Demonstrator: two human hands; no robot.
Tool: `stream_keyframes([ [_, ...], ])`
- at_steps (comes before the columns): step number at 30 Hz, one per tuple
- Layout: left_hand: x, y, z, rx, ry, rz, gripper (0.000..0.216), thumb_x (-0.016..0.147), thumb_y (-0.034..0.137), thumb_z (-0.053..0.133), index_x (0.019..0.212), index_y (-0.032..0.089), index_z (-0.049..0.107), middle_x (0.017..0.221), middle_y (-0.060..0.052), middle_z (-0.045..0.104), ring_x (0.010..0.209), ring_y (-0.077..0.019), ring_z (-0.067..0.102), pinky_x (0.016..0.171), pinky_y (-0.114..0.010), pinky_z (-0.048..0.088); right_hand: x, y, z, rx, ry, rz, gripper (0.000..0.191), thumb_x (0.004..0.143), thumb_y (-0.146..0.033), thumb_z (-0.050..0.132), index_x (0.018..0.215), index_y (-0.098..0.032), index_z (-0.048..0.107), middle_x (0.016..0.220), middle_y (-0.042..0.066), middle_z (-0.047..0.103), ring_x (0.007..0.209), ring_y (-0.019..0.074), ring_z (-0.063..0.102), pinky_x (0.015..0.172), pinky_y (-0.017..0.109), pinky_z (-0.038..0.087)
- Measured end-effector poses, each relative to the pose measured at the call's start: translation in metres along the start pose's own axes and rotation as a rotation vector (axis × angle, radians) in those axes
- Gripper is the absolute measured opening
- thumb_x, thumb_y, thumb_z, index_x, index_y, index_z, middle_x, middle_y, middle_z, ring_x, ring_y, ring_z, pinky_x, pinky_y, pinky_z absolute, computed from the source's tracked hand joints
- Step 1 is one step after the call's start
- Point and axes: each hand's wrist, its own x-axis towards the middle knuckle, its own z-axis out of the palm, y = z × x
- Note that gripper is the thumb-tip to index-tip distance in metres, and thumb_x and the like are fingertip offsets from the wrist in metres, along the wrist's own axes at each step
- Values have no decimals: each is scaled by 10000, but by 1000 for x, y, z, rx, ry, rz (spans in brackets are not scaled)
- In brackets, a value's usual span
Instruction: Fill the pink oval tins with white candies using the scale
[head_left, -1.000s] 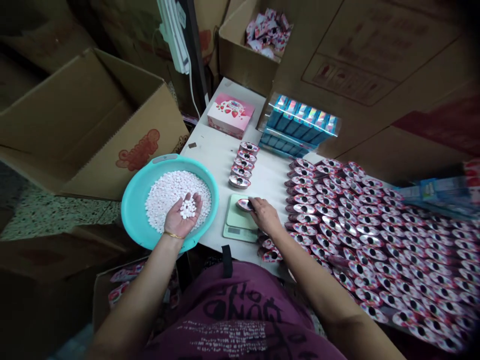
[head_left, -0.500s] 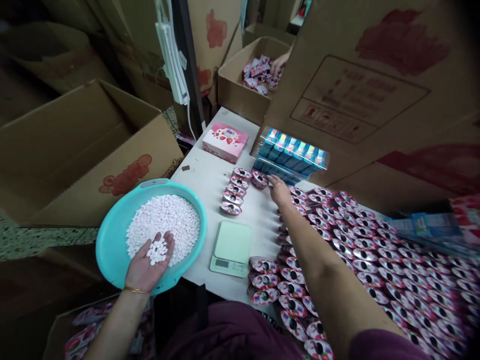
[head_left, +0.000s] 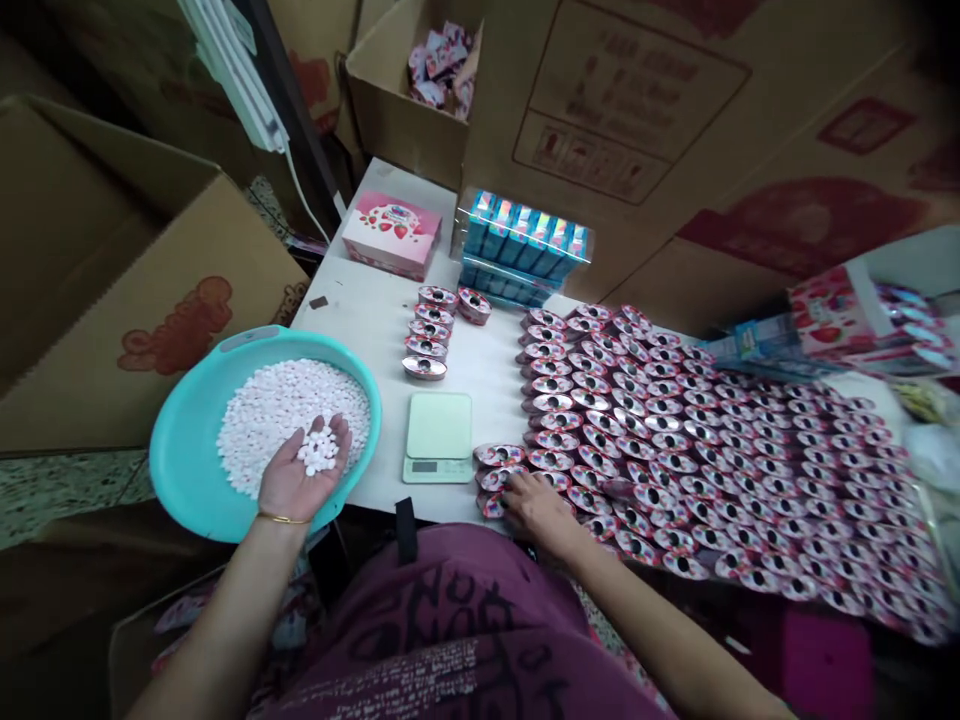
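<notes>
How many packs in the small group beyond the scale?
6: five packs in a column beyond the scale, one pack right of its far end. Any underneath would be hidden.

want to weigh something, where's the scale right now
In the head view, the scale sits on the white table, between the turquoise basin on its left and the rows of packets on its right.

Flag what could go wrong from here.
The left hand cups loose white pieces in an open palm; a tilt might spill some.
The right hand is among closely packed packets; a knock could topple neighbours.
The turquoise tub appears to overhang the table; a bump might shift it.
</notes>
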Motion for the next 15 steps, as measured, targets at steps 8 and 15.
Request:
stream_keyframes([
  [8, -6, -3, 4, 16, -33, -45, 216, 817, 196, 385, 868, 115, 578, 923, -128, 625, 926, -221, 581, 705, -377, 531, -14, -23, -14, -10, 123, -32, 176, 833, -235, 432, 799, -203, 602, 1052, 48, 506, 873, 175, 402, 747, 324, 280],
  [15, -11, -5, -3, -50, -58, -54, 211, 813, 167, 392, 888, 106, 579, 949, -138, 619, 954, -229, 569, 731, -381, 524, 81, -45, -53, -91, 290, -63, 174, 828, -208, 431, 817, -180, 602, 980, 73, 513, 877, 189, 389, 728, 331, 285],
])
